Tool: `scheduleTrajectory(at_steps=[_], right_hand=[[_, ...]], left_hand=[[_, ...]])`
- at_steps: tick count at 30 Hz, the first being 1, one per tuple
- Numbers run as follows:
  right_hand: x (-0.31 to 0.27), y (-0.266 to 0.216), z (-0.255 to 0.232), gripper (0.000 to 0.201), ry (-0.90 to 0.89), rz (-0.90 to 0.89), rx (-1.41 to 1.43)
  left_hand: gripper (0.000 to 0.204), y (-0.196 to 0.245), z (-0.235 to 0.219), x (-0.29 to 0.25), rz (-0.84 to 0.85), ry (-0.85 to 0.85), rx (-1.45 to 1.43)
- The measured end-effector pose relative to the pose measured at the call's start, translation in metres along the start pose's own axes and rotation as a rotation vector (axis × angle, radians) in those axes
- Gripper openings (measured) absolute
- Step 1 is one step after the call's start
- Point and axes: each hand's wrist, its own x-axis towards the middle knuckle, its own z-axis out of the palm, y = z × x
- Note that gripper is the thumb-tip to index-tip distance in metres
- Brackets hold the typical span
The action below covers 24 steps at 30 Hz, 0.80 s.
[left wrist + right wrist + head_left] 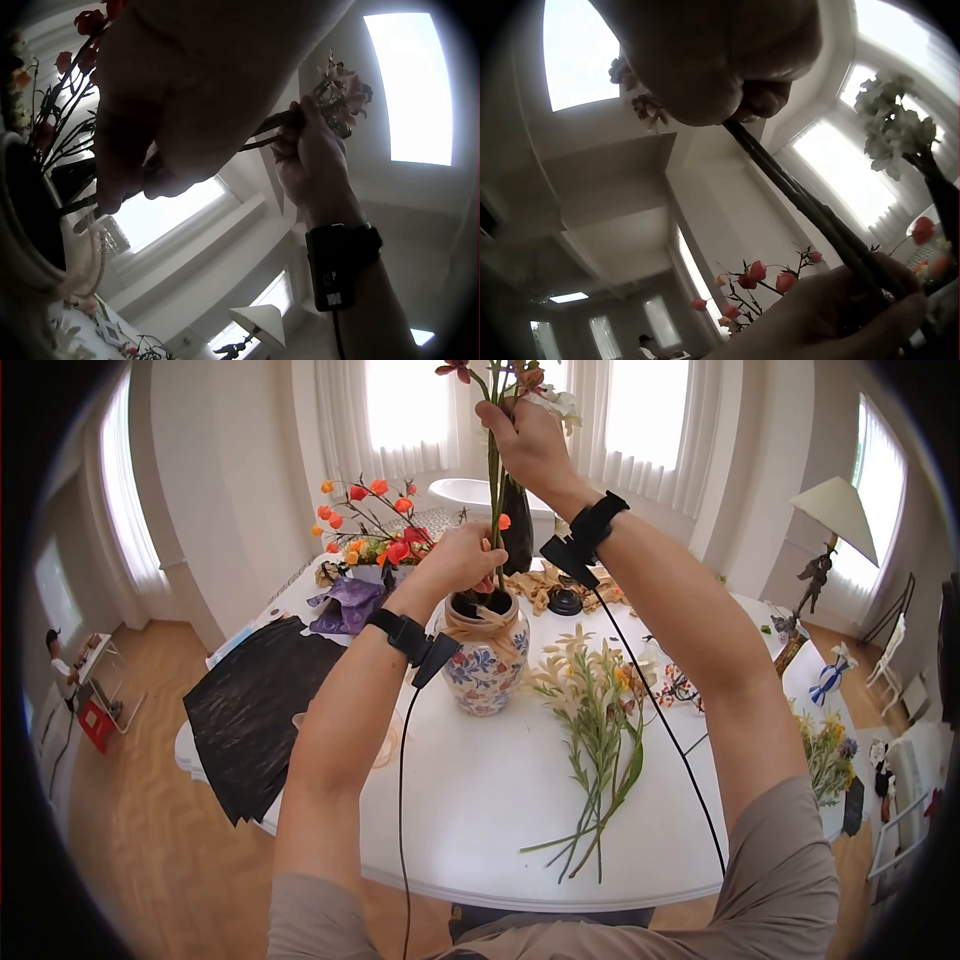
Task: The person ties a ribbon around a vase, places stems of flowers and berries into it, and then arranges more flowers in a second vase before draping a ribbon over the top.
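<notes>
Long green stems [494, 490] run from the mouth of a blue-and-red floral vase [484, 672] up past the top of the head view. Just above the rim, my left hand [462, 560] pinches the stems low down. Higher up, my right hand [530, 448] grips the same stems below dark red blossoms [455, 369]. In the left wrist view the stem ends [77, 204] reach the vase opening [30, 210]. The right wrist view shows the stems [802, 196] slanting between both hands. Raffia is tied round the vase neck.
Cream lilies [590, 690] lie right of the vase on the white table [450, 810]. Black wrapping [255, 705], a purple wrap [346, 606] and orange-red flowers [390, 545] are at left. A dark vase [517, 530] stands behind; a lamp [838, 518] is at right.
</notes>
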Motion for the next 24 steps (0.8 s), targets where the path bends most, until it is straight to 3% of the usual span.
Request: scheduleTrajectory(at_steps=[8, 14, 21, 23, 24], right_hand=[[-0.026, 0.018, 0.015, 0.046, -0.082, 0.090, -0.064], [-0.036, 0.024, 0.017, 0.045, -0.099, 0.111, -0.055], [-0.015, 0.033, 0.007, 0.045, -0.053, 0.042, -0.102], [-0.013, 0.031, 0.002, 0.045, -0.065, 0.034, -0.104], [-0.012, 0.030, 0.000, 0.045, -0.078, 0.025, -0.107]], left_hand=[[0.030, -0.020, 0.010, 0.005, -0.135, -0.083, -0.024], [0.034, -0.042, 0.018, 0.008, -0.032, -0.033, 0.003], [0.030, -0.032, 0.004, -0.007, -0.060, -0.056, 0.098], [0.021, -0.038, 0.002, -0.004, 0.042, 0.021, 0.495], [0.021, -0.042, 0.003, -0.003, 0.041, 0.023, 0.495]])
